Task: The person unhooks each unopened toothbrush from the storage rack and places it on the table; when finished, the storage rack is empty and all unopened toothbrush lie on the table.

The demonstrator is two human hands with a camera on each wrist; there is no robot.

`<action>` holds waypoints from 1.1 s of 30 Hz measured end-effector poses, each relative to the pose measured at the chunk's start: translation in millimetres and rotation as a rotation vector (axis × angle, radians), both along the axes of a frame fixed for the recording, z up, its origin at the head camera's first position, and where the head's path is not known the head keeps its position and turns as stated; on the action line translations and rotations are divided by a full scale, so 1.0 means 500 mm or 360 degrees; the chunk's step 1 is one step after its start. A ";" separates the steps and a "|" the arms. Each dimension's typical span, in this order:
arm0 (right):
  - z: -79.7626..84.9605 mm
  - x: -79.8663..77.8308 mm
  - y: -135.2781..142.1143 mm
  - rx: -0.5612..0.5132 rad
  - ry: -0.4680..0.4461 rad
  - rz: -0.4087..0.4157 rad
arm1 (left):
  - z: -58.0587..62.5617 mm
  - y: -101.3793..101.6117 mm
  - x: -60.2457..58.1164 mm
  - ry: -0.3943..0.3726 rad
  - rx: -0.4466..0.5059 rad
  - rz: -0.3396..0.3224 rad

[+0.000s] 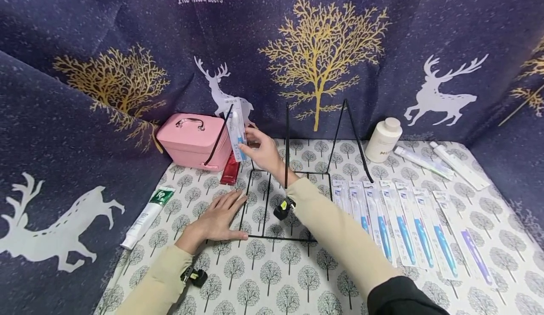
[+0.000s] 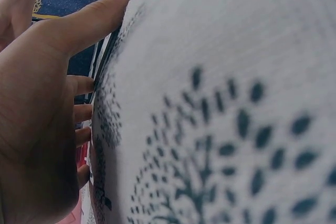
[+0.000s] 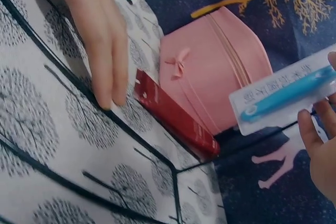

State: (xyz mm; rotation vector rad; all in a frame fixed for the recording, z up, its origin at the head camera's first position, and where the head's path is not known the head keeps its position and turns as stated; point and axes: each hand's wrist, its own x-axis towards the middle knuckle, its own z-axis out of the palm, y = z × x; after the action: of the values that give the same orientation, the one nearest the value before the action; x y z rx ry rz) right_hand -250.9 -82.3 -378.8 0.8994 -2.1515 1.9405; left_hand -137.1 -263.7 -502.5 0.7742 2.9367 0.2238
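Note:
Between thumb and fingers, my right hand (image 1: 264, 152) pinches a toothbrush in a clear package (image 1: 235, 128). The package stands nearly upright in the air, beside the left upright of a black wire rack (image 1: 280, 238). In the right wrist view the blue toothbrush handle (image 3: 294, 92) shows through the plastic. Spread out on the tablecloth, my left hand (image 1: 218, 218) has its fingers and thumb at the rack's left base wire. The left wrist view shows that thumb (image 2: 100, 17) stretched to the wire.
A pink case (image 1: 191, 140) and a red packet (image 1: 230, 169) are behind the rack's left side. At left lies a toothpaste tube (image 1: 148, 218). Several packaged toothbrushes (image 1: 401, 225) lie in a row at right, below a white bottle (image 1: 384, 140) and two slim tubes (image 1: 425, 163).

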 end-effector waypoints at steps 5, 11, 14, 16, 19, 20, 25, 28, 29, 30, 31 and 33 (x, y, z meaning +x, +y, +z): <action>-0.003 0.007 -0.017 -0.0050 -0.0065 -0.0083 | 0.005 0.003 -0.001 0.0014 -0.0010 -0.0009; -0.016 0.013 -0.016 -0.0130 0.0012 -0.0069 | 0.008 0.005 -0.002 0.0012 -0.0048 -0.0006; -0.022 0.019 -0.010 -0.0173 0.0112 -0.0026 | 0.007 0.004 -0.001 -0.0002 -0.0070 0.0004; -0.025 0.023 -0.007 -0.0196 0.0180 -0.0010 | 0.005 0.004 -0.001 -0.0004 -0.0071 0.0003; -0.026 0.029 -0.003 -0.0204 0.0257 -0.0014 | 0.005 0.003 0.001 0.0005 -0.0066 -0.0002; -0.025 0.030 -0.003 -0.0204 0.0276 -0.0012 | 0.006 0.003 0.001 0.0012 -0.0066 -0.0003; -0.019 0.041 -0.001 -0.0178 0.0321 -0.0017 | 0.010 0.004 0.004 0.0010 -0.0064 0.0003; -0.017 0.049 0.001 -0.0151 0.0340 -0.0018 | 0.011 0.005 0.005 0.0005 -0.0060 0.0002; -0.016 0.052 0.002 -0.0140 0.0342 -0.0018 | 0.011 0.005 0.005 0.0007 -0.0063 0.0003; -0.015 0.055 0.003 -0.0138 0.0353 -0.0012 | 0.011 0.005 0.006 0.0009 -0.0065 0.0003; -0.015 0.058 0.003 -0.0129 0.0360 -0.0009 | 0.011 0.005 0.006 0.0012 -0.0068 0.0004; -0.016 0.065 0.003 -0.0128 0.0375 0.0012 | 0.010 0.004 0.006 0.0013 -0.0074 0.0008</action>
State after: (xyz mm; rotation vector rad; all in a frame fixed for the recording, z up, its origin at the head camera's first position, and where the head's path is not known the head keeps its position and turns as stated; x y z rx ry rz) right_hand -218.3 -80.6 -386.5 1.0634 -1.9282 1.8068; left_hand -134.1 -261.8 -497.4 0.7629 2.9403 0.1526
